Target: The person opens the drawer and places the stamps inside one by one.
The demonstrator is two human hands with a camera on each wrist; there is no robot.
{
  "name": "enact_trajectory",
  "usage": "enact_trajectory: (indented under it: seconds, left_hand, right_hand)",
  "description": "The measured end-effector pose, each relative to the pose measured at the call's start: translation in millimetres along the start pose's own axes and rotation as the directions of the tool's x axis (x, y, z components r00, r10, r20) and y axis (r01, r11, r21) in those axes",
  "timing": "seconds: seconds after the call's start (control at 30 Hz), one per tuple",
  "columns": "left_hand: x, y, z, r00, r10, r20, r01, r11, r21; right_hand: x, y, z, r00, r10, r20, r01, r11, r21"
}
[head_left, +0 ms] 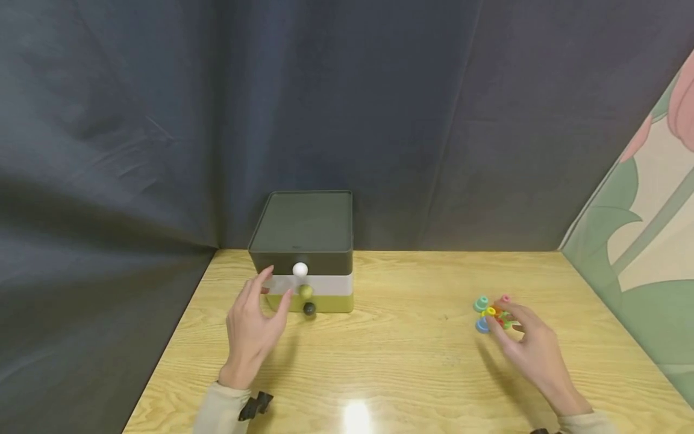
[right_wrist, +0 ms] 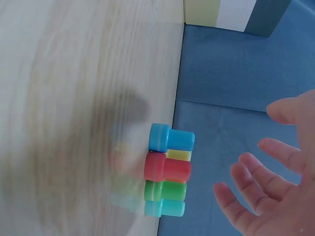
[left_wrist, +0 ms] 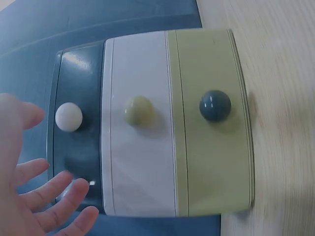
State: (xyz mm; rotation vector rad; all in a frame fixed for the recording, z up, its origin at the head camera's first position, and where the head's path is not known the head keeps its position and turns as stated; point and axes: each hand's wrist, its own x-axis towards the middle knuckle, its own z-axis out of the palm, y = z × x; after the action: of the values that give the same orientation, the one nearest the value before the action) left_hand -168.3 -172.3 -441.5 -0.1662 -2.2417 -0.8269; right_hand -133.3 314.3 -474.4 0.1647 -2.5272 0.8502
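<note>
A three-tier drawer box (head_left: pixel 303 223) stands at the back left of the table, its dark, white and green drawers closed. A white knob (left_wrist: pixel 69 117), an olive knob (left_wrist: pixel 139 111) and a dark knob (left_wrist: pixel 215 105) stick out from its front. My left hand (head_left: pixel 253 322) hovers just in front of the box, fingers spread around air near the white knob. On the right, several small coloured pegs stand in a cluster, among them a blue peg (right_wrist: pixel 170 137), a red peg (right_wrist: pixel 167 167) and a green peg (right_wrist: pixel 165 191). Above them hangs my right hand (head_left: pixel 528 346), fingers apart and holding nothing.
The wooden table (head_left: pixel 401 343) carries the box and the pegs. Dark cloth (head_left: pixel 379 120) hangs behind and along the left side. A flower-patterned panel (head_left: pixel 650 253) borders the right edge.
</note>
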Motion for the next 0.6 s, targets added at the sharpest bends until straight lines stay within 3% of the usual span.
enact_trajectory:
  seconds: [0.6]
  left_hand:
    - [13.4, 13.4, 20.0, 0.994, -0.094, 0.053, 0.101, 0.983, -0.153]
  right_hand:
    - [-2.4, 3.8, 3.6, 0.997, 0.07, 0.023, -0.071, 0.996, 0.05]
